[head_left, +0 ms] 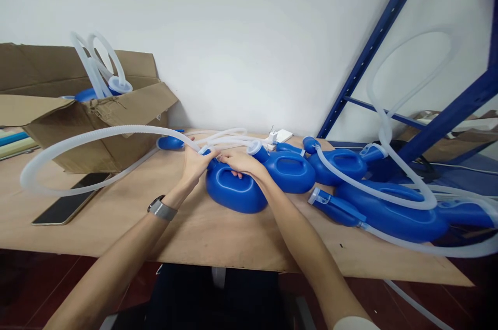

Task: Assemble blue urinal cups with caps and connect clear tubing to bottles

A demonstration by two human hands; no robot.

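A blue plastic urine bottle with a moulded handle lies on the table in front of me. My left hand is closed around its neck and cap, where a translucent corrugated hose loops out to the left. At the same neck, my right hand pinches with thumb and fingers while its other fingers curl over the bottle's top. The grasp hides most of the cap and the exact fingertip contact. Just right of it lies another blue bottle, its pale cap close to my right hand.
An open cardboard box with hosed bottles stands left, a phone before it. More blue bottles and hoses crowd the right. A small blue piece and a white item lie behind. Blue shelf posts rise at right.
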